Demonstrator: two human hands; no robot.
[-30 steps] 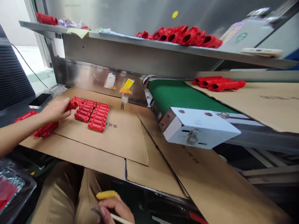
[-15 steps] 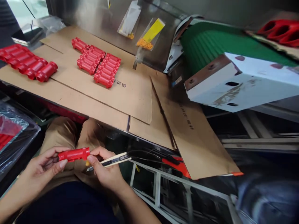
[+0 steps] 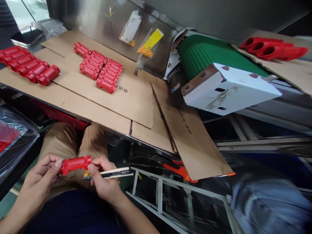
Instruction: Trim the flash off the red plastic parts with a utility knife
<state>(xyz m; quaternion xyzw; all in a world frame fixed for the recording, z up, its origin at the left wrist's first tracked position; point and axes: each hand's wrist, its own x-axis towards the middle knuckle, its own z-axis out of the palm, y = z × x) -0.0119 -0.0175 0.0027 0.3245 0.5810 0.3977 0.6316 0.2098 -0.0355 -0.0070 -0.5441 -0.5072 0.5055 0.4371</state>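
A red plastic tube (image 3: 76, 163) with ribbed ends lies almost level above my lap. My left hand (image 3: 42, 178) is closed on its left end, thumb on top. At the tube's right end are the thumb and forefinger of my right hand (image 3: 103, 182). That same hand is wrapped round a utility knife (image 3: 118, 172), its handle sticking out to the right and its blade tip pointing left, just below the tube. Something small and orange shows by the fingertips; I cannot make out what it is.
Cardboard sheets (image 3: 102, 109) cover the table, bearing a cluster of red tubes (image 3: 110, 76) and a row of red tubes (image 3: 31, 66). A phone (image 3: 27, 36) lies at the back left. On the right are a green conveyor belt (image 3: 207, 53) and a person's jeans-clad leg (image 3: 265, 204).
The tube has turned slightly about its length, and a notched side now shows underneath. My left thumb has shifted up onto it. The knife lies flatter, and the view has swung a little right.
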